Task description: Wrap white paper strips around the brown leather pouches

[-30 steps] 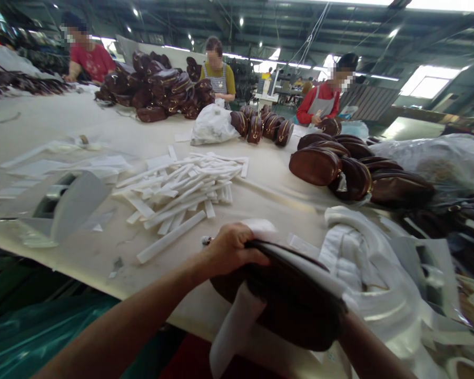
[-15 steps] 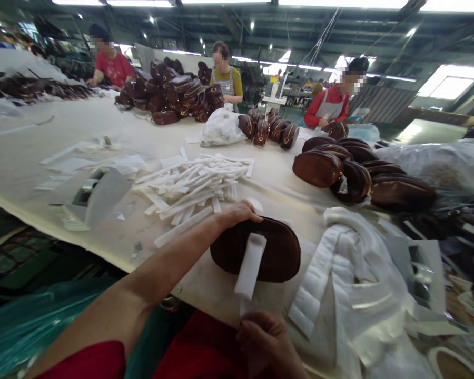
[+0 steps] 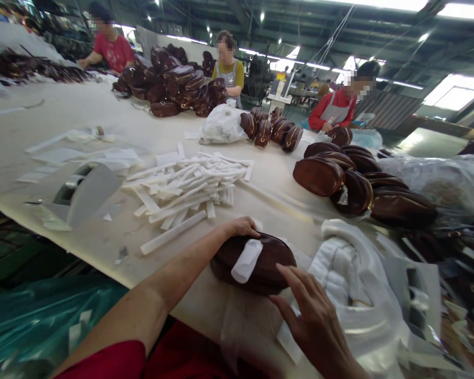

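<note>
A dark brown oval leather bag [image 3: 274, 258] rests on the table in front of me, tilted. My left hand [image 3: 243, 227] is closed over its far left edge, with the fingertips partly hidden behind it. A white strip of soft wrapping [image 3: 247, 261] lies across the bag's upper face, its near end curled. Beside the bag's right end, my right hand [image 3: 314, 310] is open, thumb and fingers apart with nothing between them. Below the bag, a blurred translucent strip [image 3: 232, 326] hangs by the table's edge.
Left of the bag lies a heap of white strips [image 3: 197, 184], with a tape dispenser [image 3: 82, 192] farther left. White padding [image 3: 351, 273] covers the right side. Brown bags [image 3: 319, 176] are piled beyond it. Three co-workers stand across the table [image 3: 142, 137].
My right hand has let go of the translucent strip below the bag, opened, and moved up and right to the bag's end. The white wrapping has curled up and the bag has tipped.
</note>
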`<state>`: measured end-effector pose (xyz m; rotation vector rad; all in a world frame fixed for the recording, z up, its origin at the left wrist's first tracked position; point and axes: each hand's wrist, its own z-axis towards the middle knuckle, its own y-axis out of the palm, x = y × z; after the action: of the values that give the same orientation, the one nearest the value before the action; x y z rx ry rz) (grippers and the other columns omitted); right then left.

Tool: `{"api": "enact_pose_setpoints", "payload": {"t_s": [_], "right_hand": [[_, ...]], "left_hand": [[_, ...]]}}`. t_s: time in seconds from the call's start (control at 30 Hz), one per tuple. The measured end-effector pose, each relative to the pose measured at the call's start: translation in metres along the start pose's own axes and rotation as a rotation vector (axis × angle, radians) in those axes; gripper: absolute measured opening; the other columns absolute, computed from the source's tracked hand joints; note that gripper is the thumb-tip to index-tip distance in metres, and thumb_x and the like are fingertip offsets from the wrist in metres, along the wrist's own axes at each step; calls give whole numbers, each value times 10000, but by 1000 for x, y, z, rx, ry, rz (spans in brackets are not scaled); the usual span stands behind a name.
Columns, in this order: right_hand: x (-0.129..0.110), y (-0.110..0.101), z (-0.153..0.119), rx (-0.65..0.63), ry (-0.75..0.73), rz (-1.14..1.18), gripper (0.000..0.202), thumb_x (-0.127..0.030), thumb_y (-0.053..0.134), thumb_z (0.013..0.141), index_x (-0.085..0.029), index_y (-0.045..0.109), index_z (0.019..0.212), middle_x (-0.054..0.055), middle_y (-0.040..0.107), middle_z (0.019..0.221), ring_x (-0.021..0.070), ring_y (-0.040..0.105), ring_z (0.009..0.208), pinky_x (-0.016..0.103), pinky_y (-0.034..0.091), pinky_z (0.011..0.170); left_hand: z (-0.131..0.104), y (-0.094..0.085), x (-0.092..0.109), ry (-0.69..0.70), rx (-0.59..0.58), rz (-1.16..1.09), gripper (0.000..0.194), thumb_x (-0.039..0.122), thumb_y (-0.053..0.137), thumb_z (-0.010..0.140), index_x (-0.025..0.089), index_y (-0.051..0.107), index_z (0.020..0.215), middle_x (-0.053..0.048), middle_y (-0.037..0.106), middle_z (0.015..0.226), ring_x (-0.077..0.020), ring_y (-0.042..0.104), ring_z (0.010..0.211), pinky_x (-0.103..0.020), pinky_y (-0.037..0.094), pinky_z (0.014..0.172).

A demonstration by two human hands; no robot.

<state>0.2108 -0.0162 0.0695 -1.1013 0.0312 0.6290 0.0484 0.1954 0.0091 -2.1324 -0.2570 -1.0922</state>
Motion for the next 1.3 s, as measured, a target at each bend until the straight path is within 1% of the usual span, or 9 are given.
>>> {"api": "enact_pose_setpoints", "payload": {"t_s": [0.1,0.23,0.4,0.6,0.8,0.9,1.03,1.17,1.3], "right_hand": [[3,25,40,-42,-152,20,434,-224,548,838,-167,506,1266,137,589,1219,276,529,1136,435,460,902],[10,51,51,-117,-228,200,267,-182,521,842,-209,620,1088,85,663,1033,222,603,997,372,498,829],[25,51,31,-115,-186,279,321,-187,507,833,-225,608,1135,83,665,1084,228,597,1079,374,510,898],[23,56,27,-160,-147,334,357,-203,551,792,-209,614,1144,90,675,1077,233,600,1099,369,526,920],[23,60,25,-154,-145,334,338,-240,532,811,-198,620,1135,90,686,1061,231,615,1085,367,534,915],[24,62,21,-153,-131,347,341,-305,516,840,-193,620,1145,96,686,1065,241,608,1099,376,528,926],[25,66,16,-165,-96,368,372,-366,498,854,-191,620,1158,105,676,1094,249,595,1120,383,519,937],[25,66,17,-169,-94,372,381,-282,505,815,-184,612,1167,103,668,1115,242,591,1123,378,508,948],[22,64,18,-181,-73,370,399,-226,500,780,-186,608,1162,100,663,1115,242,580,1137,381,497,959]], "left_hand": [[1,0,-2,14,16,17,252,347,646,804,112,625,713,41,527,573,-118,520,575,-252,431,611],[3,-1,-3,18,67,29,209,335,668,729,132,674,686,43,512,500,-103,476,540,-215,365,569],[1,-3,-2,24,126,10,191,361,688,656,173,695,625,44,513,468,-106,455,538,-199,310,530],[6,1,-7,70,217,-84,351,420,582,757,116,674,606,39,459,473,-101,432,531,-195,289,512],[12,4,-8,184,346,-150,249,267,530,793,76,682,840,19,557,621,-100,482,599,-182,363,584],[-1,3,-4,272,366,-126,223,241,521,812,90,674,868,7,594,675,-101,508,629,-182,390,621],[-28,7,0,406,327,-1,140,210,565,810,137,669,752,-8,624,718,-121,543,701,-199,412,679],[-44,15,-2,517,297,145,172,129,509,839,151,652,746,-44,653,813,-153,561,814,-243,434,773],[-48,20,-2,604,325,251,209,86,445,859,140,629,774,-67,646,840,-164,554,833,-261,449,779]]}}
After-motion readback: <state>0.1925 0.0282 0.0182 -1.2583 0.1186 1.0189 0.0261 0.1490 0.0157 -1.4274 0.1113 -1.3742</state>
